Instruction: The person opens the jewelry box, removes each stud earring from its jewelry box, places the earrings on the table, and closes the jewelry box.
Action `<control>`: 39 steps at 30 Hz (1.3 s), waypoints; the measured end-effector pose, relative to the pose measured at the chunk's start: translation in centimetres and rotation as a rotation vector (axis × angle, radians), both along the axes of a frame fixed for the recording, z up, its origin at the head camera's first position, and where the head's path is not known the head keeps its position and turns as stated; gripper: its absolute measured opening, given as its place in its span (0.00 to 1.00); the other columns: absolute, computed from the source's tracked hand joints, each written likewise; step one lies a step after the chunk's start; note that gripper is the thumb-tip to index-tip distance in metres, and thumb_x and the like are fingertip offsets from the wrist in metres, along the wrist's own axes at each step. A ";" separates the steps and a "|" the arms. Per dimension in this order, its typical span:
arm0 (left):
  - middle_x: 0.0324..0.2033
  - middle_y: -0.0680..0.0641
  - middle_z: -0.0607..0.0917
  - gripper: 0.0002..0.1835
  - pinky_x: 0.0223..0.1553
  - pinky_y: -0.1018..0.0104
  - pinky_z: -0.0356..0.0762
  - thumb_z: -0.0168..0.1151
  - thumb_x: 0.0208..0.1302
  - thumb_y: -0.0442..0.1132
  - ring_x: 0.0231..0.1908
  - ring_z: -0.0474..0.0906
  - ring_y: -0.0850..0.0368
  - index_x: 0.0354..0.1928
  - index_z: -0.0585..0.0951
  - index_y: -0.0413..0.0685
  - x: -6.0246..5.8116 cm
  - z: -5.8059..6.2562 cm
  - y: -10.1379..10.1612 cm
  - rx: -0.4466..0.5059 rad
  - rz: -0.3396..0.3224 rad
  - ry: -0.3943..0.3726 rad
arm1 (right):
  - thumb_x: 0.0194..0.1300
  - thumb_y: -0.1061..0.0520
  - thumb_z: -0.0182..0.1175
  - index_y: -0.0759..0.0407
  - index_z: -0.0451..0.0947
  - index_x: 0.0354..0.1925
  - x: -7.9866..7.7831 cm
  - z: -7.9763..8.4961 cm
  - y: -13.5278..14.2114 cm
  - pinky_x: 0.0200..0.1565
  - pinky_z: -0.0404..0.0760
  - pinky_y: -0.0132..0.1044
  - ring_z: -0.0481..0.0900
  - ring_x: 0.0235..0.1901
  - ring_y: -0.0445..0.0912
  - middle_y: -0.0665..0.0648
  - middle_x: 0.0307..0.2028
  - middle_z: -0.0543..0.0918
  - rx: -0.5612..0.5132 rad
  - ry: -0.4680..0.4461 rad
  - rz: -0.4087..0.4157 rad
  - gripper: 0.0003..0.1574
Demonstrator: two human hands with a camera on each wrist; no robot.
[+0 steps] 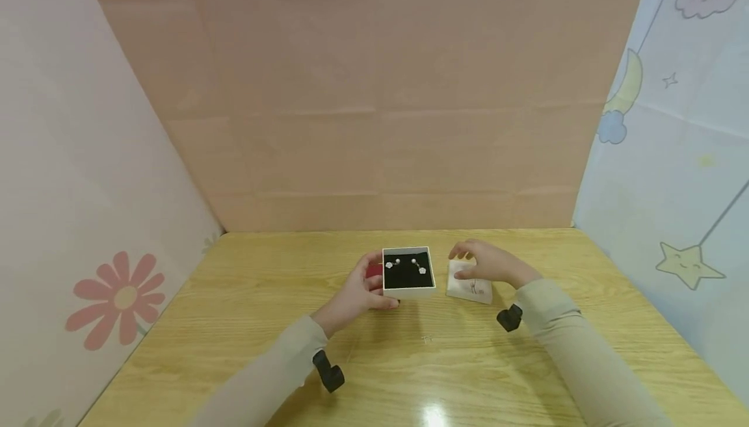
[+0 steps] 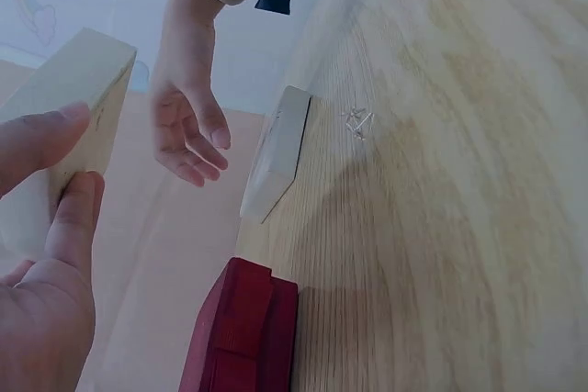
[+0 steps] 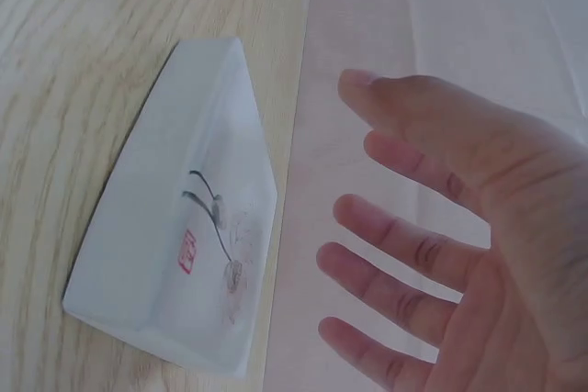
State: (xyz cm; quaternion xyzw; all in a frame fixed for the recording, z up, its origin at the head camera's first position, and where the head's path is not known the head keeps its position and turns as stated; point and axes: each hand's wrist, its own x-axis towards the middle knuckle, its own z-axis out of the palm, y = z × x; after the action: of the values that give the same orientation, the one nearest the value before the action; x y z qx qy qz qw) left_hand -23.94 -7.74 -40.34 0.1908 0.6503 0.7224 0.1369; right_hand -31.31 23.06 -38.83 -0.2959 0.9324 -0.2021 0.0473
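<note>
My left hand [image 1: 358,287] grips a small white box [image 1: 409,293] by its left side, tilted so its inside faces me. A black pad [image 1: 404,279] lines it, with a pair of earrings [image 1: 422,271], pearl studs with white flower drops, set into the pad. The left wrist view shows thumb and fingers on the box's walls. Over the white box lid [image 3: 156,190] my right hand [image 1: 490,262] hovers with relaxed, spread fingers and holds nothing. The lid lies top up on the table, with a drawn plant and a red stamp.
Behind the left hand a dark red box [image 2: 243,328] stands on the wooden table [image 1: 234,323]. Several tiny pale pieces [image 1: 426,338] lie in front of the white box. Cloth-covered walls [image 1: 374,121] enclose the back and both sides.
</note>
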 end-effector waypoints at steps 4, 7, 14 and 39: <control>0.56 0.39 0.70 0.48 0.45 0.59 0.77 0.70 0.43 0.22 0.47 0.77 0.48 0.66 0.56 0.48 1.0 -0.2 -1.2 -0.085 -0.022 -0.012 | 0.58 0.50 0.63 0.57 0.74 0.50 0.0 0.0 -0.1 0.47 0.73 0.53 0.73 0.48 0.56 0.59 0.46 0.76 -0.020 -0.016 0.001 0.23; 0.55 0.40 0.71 0.48 0.45 0.59 0.77 0.72 0.42 0.24 0.48 0.77 0.49 0.65 0.57 0.48 1.8 -1.0 -2.0 -0.153 -0.048 -0.018 | 0.58 0.50 0.63 0.56 0.74 0.49 -0.1 -0.1 -0.1 0.47 0.73 0.52 0.74 0.47 0.56 0.57 0.46 0.76 -0.027 -0.020 0.005 0.22; 0.51 0.38 0.73 0.47 0.43 0.57 0.78 0.71 0.40 0.21 0.44 0.79 0.46 0.63 0.58 0.46 3.3 -3.5 -3.0 -0.141 -0.100 -0.103 | 0.59 0.50 0.63 0.56 0.74 0.50 -0.2 -0.4 -0.1 0.47 0.73 0.51 0.74 0.47 0.54 0.56 0.46 0.76 -0.036 -0.024 0.015 0.23; 0.59 0.43 0.63 0.49 0.45 0.59 0.77 0.72 0.43 0.25 0.47 0.75 0.48 0.66 0.55 0.51 3.6 -4.6 -3.6 -0.263 -0.099 -0.017 | 0.58 0.51 0.64 0.57 0.73 0.51 0.1 -0.2 -0.1 0.47 0.73 0.52 0.73 0.48 0.55 0.57 0.47 0.76 -0.035 -0.063 -0.003 0.24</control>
State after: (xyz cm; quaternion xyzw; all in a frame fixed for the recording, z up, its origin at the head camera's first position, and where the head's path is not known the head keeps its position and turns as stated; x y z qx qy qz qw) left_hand -20.34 -11.33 -44.97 0.1970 0.7279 0.6249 0.2019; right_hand -31.25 22.94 -39.00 -0.2889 0.9272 -0.2276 0.0711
